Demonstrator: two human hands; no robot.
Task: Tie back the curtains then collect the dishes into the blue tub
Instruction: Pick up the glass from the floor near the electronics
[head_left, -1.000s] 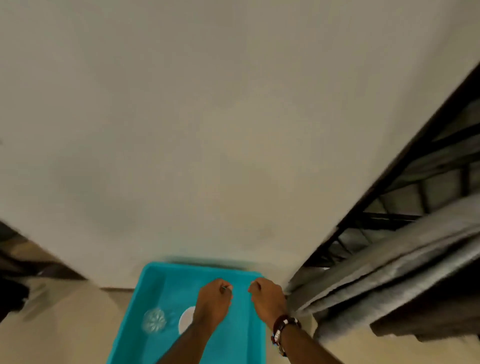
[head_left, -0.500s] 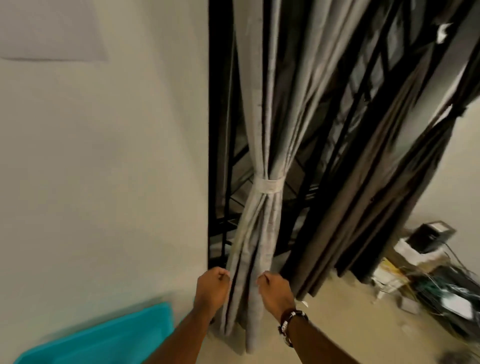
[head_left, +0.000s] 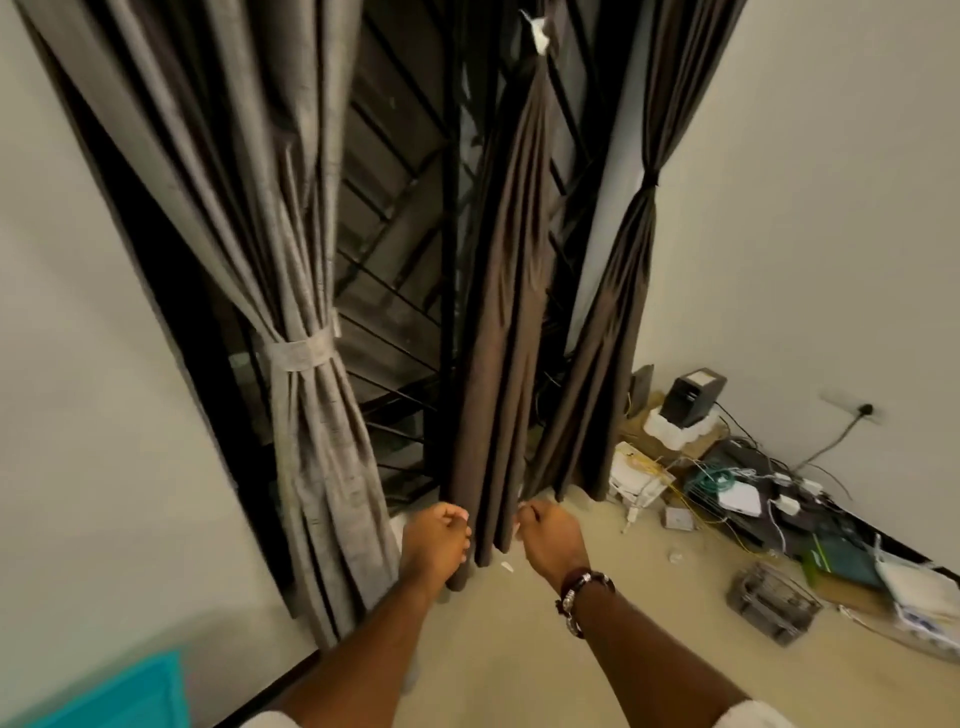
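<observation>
Hands are flanking the loose brown curtain (head_left: 501, 332) at centre: left hand (head_left: 435, 543) and right hand (head_left: 551, 538) are fisted, pinching its hem edges. Blue tub (head_left: 111, 693) is sitting near left.

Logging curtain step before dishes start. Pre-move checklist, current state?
1. Grey curtain tied: ok, band cinches it.
2. Right brown curtain tied: ok, pinched at mid height.
3. Middle brown curtain tied: not ok, hangs loose, no band seen.
4. Left hand and right hand placed: ok, either side of its hem; grip cannot tell.
5. Tie in hand: cannot tell.
6. Blue tub ready: cannot tell, only a corner shows.
</observation>
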